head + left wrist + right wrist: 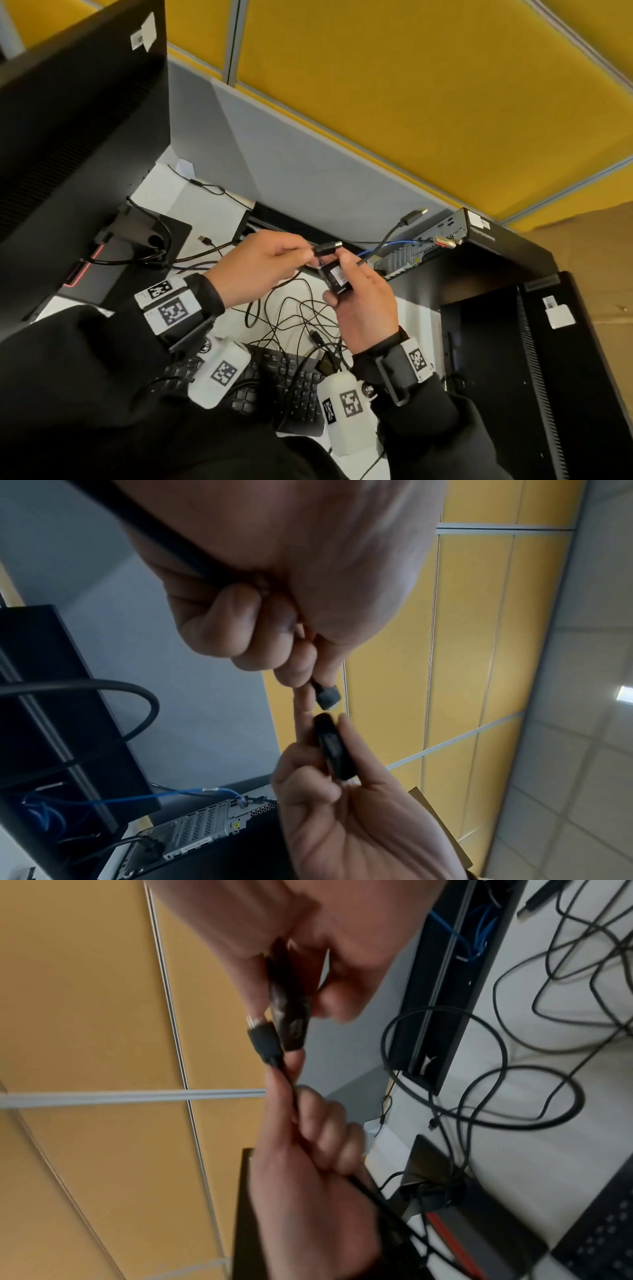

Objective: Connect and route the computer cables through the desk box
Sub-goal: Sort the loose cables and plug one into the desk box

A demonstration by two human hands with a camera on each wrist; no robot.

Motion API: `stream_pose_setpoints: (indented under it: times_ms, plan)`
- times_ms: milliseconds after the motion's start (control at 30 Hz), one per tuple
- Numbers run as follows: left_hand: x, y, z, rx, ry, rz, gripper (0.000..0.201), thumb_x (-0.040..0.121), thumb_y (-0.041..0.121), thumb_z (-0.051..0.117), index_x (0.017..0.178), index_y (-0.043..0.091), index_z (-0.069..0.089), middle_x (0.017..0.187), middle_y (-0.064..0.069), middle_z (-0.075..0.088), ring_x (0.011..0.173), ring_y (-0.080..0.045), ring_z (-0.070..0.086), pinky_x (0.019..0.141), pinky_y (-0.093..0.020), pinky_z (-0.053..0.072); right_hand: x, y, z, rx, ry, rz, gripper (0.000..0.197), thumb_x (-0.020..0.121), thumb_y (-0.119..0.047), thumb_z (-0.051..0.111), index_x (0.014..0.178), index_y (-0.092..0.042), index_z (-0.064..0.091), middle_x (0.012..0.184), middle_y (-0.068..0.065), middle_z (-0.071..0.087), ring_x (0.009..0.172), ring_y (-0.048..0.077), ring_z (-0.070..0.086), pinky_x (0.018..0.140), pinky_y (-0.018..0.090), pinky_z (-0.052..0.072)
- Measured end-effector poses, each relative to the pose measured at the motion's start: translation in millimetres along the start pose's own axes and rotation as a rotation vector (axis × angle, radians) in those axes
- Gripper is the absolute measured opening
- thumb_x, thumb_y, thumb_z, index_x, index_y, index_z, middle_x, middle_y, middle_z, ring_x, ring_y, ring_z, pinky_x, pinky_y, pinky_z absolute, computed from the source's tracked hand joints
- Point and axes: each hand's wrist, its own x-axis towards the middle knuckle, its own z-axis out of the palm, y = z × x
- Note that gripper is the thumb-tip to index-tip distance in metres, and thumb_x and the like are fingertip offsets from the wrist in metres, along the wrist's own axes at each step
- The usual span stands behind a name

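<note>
My left hand (306, 255) pinches a black cable just behind its plug (325, 248), and the cable runs back through that fist. My right hand (342, 274) grips a small black adapter block (337, 279) with a white label. Plug and adapter sit almost end to end above the desk. In the left wrist view the plug (329, 696) stands just clear of the adapter (334, 748). In the right wrist view the plug (265, 1042) lies beside the adapter (289, 1007). The open black desk box (274, 219) runs along the partition behind my hands, holding blue cable (479, 928).
A small computer (442, 240) lies at the back right with a blue cable (394, 245) plugged in. A loose grey plug (414, 214) sticks up near it. Black cables (301, 315) tangle on the white desk above the keyboard (284, 380). A monitor (68, 137) stands left, a black panel (513, 359) right.
</note>
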Motion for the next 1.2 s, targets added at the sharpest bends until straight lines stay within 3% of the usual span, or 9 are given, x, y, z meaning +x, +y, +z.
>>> stream_pose_setpoints:
  times_ms: [200, 300, 367, 500, 700, 833, 967, 1100, 1200]
  plan:
    - [-25, 2, -8, -0.195, 0.031, 0.049, 0.023, 0.105, 0.016, 0.054, 0.096, 0.013, 0.075, 0.060, -0.001, 0.048, 0.053, -0.006, 0.039, 0.050, -0.013, 0.032, -7, -26, 4, 0.238, -0.044, 0.199, 0.033, 0.079, -0.034, 0.073, 0.096, -0.006, 0.073, 0.087, 0.008, 0.071, 0.068, 0.014, 0.068, 0.060, 0.026, 0.061]
    - [-34, 9, -10, -0.224, 0.019, 0.141, 0.018, 0.099, 0.027, 0.062, 0.098, 0.017, 0.077, 0.061, -0.004, 0.054, 0.053, -0.008, 0.042, 0.052, -0.013, 0.034, -12, -30, 7, 0.182, -0.067, 0.244, 0.043, 0.075, -0.043, 0.074, 0.103, -0.012, 0.064, 0.077, -0.001, 0.063, 0.049, 0.006, 0.052, 0.039, 0.017, 0.043]
    - [-38, 13, -11, -0.219, 0.045, 0.188, 0.022, 0.094, 0.033, 0.063, 0.097, 0.017, 0.078, 0.061, -0.005, 0.056, 0.056, -0.011, 0.046, 0.056, -0.012, 0.036, -14, -31, 9, 0.185, -0.104, 0.242, 0.041, 0.078, -0.042, 0.072, 0.105, -0.013, 0.064, 0.078, -0.001, 0.057, 0.046, 0.004, 0.043, 0.036, 0.014, 0.036]
    - [-41, 17, -14, -0.177, 0.108, 0.232, 0.023, 0.091, 0.036, 0.065, 0.096, 0.019, 0.079, 0.061, -0.003, 0.060, 0.060, -0.015, 0.055, 0.063, -0.022, 0.043, -20, -36, 14, 0.175, -0.207, 0.195, 0.032, 0.085, -0.036, 0.067, 0.101, -0.008, 0.066, 0.077, 0.003, 0.061, 0.052, 0.006, 0.053, 0.045, 0.019, 0.052]
    - [-43, 18, -13, -0.150, 0.139, 0.235, 0.026, 0.088, 0.040, 0.068, 0.095, 0.017, 0.079, 0.067, -0.011, 0.065, 0.059, -0.023, 0.058, 0.062, -0.036, 0.049, -21, -37, 10, 0.159, -0.276, 0.167, 0.027, 0.088, -0.030, 0.066, 0.097, -0.004, 0.068, 0.079, 0.007, 0.064, 0.053, 0.009, 0.055, 0.052, 0.025, 0.058]
    - [-47, 23, -16, -0.020, 0.162, 0.249, 0.028, 0.093, 0.043, 0.059, 0.087, 0.024, 0.078, 0.060, 0.001, 0.056, 0.054, -0.013, 0.044, 0.055, -0.026, 0.036, -17, -37, 3, 0.078, -0.350, 0.016, 0.038, 0.073, -0.028, 0.087, 0.096, -0.002, 0.071, 0.086, 0.015, 0.070, 0.058, 0.015, 0.063, 0.060, 0.033, 0.061]
    - [-48, 23, -22, 0.107, 0.163, 0.210, 0.033, 0.094, 0.049, 0.052, 0.081, 0.029, 0.074, 0.057, -0.003, 0.050, 0.054, -0.022, 0.044, 0.055, -0.036, 0.037, -13, -40, -4, -0.126, -0.367, -0.158, 0.026, 0.073, -0.019, 0.080, 0.098, -0.013, 0.079, 0.088, 0.016, 0.074, 0.063, 0.022, 0.069, 0.067, 0.039, 0.063]
    - [-49, 23, -21, 0.172, 0.145, 0.192, 0.034, 0.094, 0.050, 0.051, 0.078, 0.029, 0.072, 0.054, 0.005, 0.047, 0.050, -0.008, 0.037, 0.051, -0.019, 0.030, -11, -40, -7, -0.209, -0.373, -0.208, 0.028, 0.073, -0.025, 0.083, 0.098, -0.015, 0.079, 0.091, 0.017, 0.075, 0.064, 0.024, 0.072, 0.070, 0.042, 0.064]
    - [-51, 23, -21, 0.169, 0.139, 0.176, 0.035, 0.093, 0.051, 0.050, 0.077, 0.029, 0.072, 0.054, 0.007, 0.047, 0.050, -0.007, 0.038, 0.052, -0.016, 0.030, -9, -36, -6, -0.201, -0.364, -0.196, 0.031, 0.072, -0.028, 0.085, 0.098, -0.014, 0.079, 0.092, 0.019, 0.075, 0.063, 0.023, 0.072, 0.071, 0.042, 0.064]
